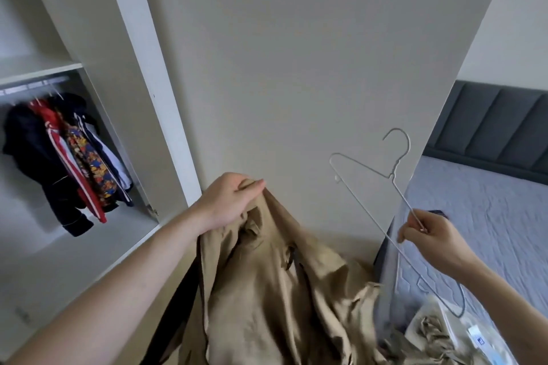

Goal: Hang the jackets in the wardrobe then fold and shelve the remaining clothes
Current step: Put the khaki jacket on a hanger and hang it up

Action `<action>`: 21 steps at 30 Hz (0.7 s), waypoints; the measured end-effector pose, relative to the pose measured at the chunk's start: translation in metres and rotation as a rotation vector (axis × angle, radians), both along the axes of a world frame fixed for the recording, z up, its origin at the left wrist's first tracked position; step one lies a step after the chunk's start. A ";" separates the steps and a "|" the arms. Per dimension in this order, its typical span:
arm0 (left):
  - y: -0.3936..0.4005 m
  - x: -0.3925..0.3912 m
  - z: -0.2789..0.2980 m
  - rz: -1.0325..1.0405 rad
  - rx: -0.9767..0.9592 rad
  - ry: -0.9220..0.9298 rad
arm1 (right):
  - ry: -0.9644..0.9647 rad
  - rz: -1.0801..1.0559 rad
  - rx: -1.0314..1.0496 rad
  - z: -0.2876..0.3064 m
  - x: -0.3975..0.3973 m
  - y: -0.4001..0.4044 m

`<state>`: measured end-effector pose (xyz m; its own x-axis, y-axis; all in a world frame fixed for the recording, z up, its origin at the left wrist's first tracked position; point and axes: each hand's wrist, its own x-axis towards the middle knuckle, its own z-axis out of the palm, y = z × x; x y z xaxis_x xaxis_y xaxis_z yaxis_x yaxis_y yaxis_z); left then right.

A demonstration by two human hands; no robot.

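A beige jacket [267, 281] hangs in front of me, bunched at its top in my left hand [228, 201], which grips the fabric near the collar. My right hand [427, 235] pinches a thin grey wire hanger [364, 172] by one arm, hook pointing up, to the right of the jacket and apart from it. At the left the wardrobe stands open, with a rail [32, 87] carrying several hung jackets [65, 157] in dark blue, red and a patterned print.
A pale wardrobe door [296, 53] stands open straight ahead. A bed [480, 210] with a grey quilted cover and dark padded headboard [498, 127] lies to the right. More beige cloth and a clear plastic bag [450, 332] lie at the bed's near corner.
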<state>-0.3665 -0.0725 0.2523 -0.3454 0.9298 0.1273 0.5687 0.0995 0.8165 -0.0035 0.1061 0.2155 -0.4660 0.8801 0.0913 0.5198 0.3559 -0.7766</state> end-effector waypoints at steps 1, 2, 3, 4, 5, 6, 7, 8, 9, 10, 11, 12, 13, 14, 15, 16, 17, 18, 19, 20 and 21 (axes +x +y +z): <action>0.005 0.000 0.004 -0.022 0.000 0.073 | 0.030 0.048 0.002 0.006 -0.001 -0.005; 0.010 -0.001 0.006 -0.032 -0.008 0.130 | 0.057 0.110 -0.004 0.011 -0.001 -0.012; 0.014 -0.005 0.009 -0.030 -0.019 0.186 | 0.079 0.172 -0.014 0.017 -0.001 -0.019; 0.018 -0.010 0.012 -0.016 -0.035 0.240 | 0.085 0.212 -0.014 0.022 -0.001 -0.025; 0.022 -0.016 0.014 -0.003 -0.056 0.284 | 0.083 0.232 0.003 0.025 -0.002 -0.031; 0.025 -0.023 0.017 0.008 -0.079 0.324 | 0.078 0.236 0.031 0.027 -0.004 -0.036; 0.029 -0.031 0.018 0.017 -0.098 0.370 | 0.068 0.228 0.062 0.027 -0.005 -0.040; 0.033 -0.039 0.019 0.026 -0.124 0.421 | 0.056 0.221 0.092 0.028 -0.006 -0.043; 0.036 -0.047 0.019 0.036 -0.149 0.467 | 0.045 0.215 0.111 0.029 -0.006 -0.045; 0.038 -0.054 0.018 0.047 -0.173 0.495 | 0.041 0.212 0.117 0.030 -0.006 -0.048; 0.041 -0.061 0.016 0.059 -0.195 0.505 | 0.042 0.208 0.116 0.031 -0.006 -0.050; 0.042 -0.066 0.015 0.070 -0.212 0.508 | 0.044 0.198 0.116 0.032 -0.006 -0.051; 0.043 -0.070 0.013 0.078 -0.224 0.509 | 0.046 0.185 0.120 0.033 -0.006 -0.052; 0.044 -0.073 0.012 0.085 -0.231 0.512 | 0.050 0.174 0.127 0.034 -0.007 -0.052; 0.045 -0.075 0.012 0.096 -0.238 0.513 | 0.058 0.162 0.132 0.036 -0.008 -0.053; 0.046 -0.077 0.012 0.111 -0.246 0.512 | 0.065 0.152 0.136 0.038 -0.010 -0.053; 0.046 -0.079 0.013 0.128 -0.253 0.508 | 0.070 0.146 0.140 0.039 -0.011 -0.053; 0.047 -0.080 0.015 0.141 -0.256 0.500 | 0.071 0.150 0.142 0.041 -0.013 -0.053; 0.047 -0.082 0.017 0.153 -0.257 0.487 | 0.068 0.160 0.143 0.043 -0.014 -0.052; 0.047 -0.083 0.019 0.164 -0.256 0.475 | 0.059 0.174 0.147 0.044 -0.015 -0.052; 0.046 -0.084 0.022 0.173 -0.254 0.468 | 0.048 0.188 0.152 0.044 -0.017 -0.052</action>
